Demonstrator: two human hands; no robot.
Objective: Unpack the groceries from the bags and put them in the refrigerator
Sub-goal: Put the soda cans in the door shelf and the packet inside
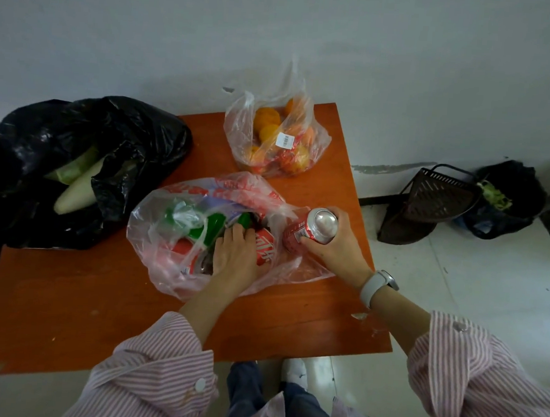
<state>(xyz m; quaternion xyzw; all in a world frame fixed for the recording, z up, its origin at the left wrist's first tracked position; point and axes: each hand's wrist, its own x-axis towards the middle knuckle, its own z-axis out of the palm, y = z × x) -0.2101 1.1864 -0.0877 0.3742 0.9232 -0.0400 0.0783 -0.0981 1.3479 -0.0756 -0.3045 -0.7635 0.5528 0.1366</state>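
On the orange table [97, 310] lies a clear plastic bag [165, 265] with red print, holding red and green drink cans. My left hand [234, 254] is inside its mouth, fingers curled over a red can [266, 248]. At the bag's right edge my right hand [333, 245] grips another red can [311, 232], tilted with its silver top towards me. Behind them stands a clear bag of oranges and other fruit [275, 136]. At the left, a black bag [74, 168] lies open with pale long vegetables [76, 191] showing. No refrigerator is in view.
A white wall runs behind the table. On the tiled floor to the right stand a dark mesh basket [430, 203] and a black rubbish bag [505, 201] with green scraps. The table's right edge is near my right forearm.
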